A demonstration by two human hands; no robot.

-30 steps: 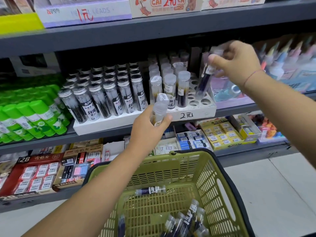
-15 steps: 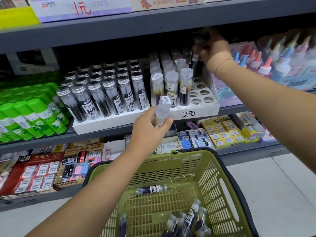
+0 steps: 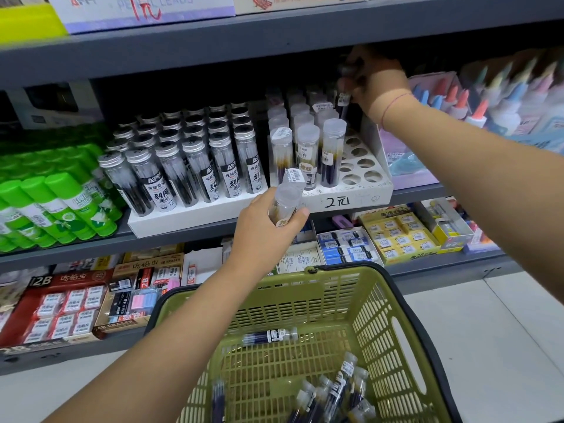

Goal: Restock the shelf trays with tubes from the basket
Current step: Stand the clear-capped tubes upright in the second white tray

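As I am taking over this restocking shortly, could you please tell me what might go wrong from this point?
1. The right hand pinches a dark tube at the dim back of the white tray, under the upper shelf; it may miss its hole or topple the standing tubes beside it.
2. The left hand grips what looks like two clear-capped tubes at once; one could slip and fall toward the basket or the floor.

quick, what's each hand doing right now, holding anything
left hand: grips a clear-capped tube
right hand: pinches a dark tube at the back of the white tray
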